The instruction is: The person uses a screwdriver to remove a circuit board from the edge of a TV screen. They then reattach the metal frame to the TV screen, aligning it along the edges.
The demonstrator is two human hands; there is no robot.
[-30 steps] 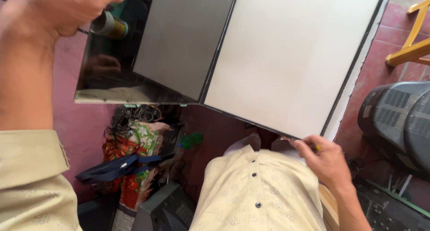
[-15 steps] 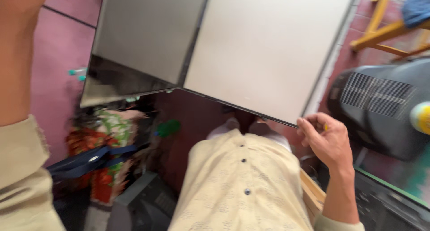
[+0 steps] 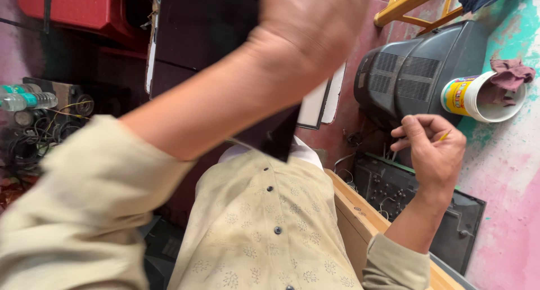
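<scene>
Panel [image 3: 214,37] being held upright over lap by left hand [image 3: 315,20], grip hidden, while right hand [image 3: 433,149], half curled, pinching thin yellow tool [image 3: 444,136]; keeping panel steady and supporting edge.

My shirt [image 3: 264,234] is cream with a faint floral print; the old television [image 3: 416,70] is dark grey, the tub [image 3: 478,96] white and yellow.

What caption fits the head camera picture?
Left hand lifts a dark panel; right hand pinches a thin yellow stick beside an old television.
</scene>
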